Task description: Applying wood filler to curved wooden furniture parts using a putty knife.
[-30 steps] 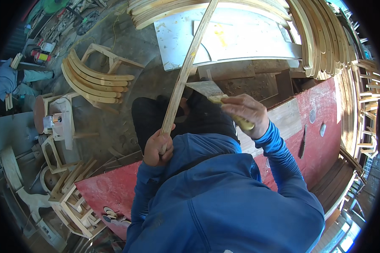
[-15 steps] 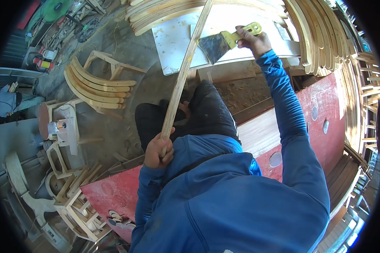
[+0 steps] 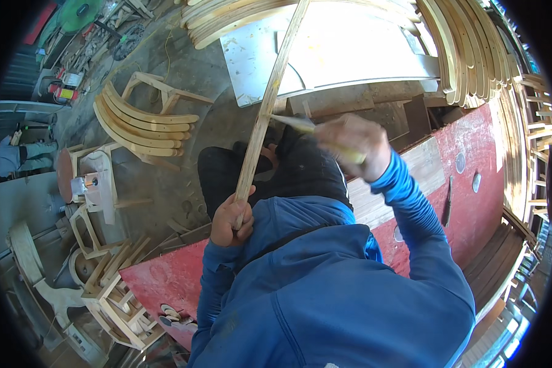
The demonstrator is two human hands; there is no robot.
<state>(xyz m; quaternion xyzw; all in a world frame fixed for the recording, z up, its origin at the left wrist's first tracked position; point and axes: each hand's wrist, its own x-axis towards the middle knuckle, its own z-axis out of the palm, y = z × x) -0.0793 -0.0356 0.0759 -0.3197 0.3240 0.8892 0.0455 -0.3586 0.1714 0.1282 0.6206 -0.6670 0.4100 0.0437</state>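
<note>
A long wooden strip (image 3: 267,110) is gripped near its lower end by the left hand (image 3: 232,218), fingers closed around it, and is held slanting up and away to the top of the view. The right hand (image 3: 352,142) is blurred; it is closed on a yellow-handled scraper (image 3: 306,126), whose blade is set just beside the strip, roughly halfway up. Whether blade and strip touch cannot be told. Both arms are covered by blue sleeves (image 3: 411,208). Below the hands, a red bench (image 3: 472,153) is seen, and beyond it a white sheet (image 3: 349,55). Curved wooden parts (image 3: 144,126) are stacked on a frame to the left, well apart from the strip.
</note>
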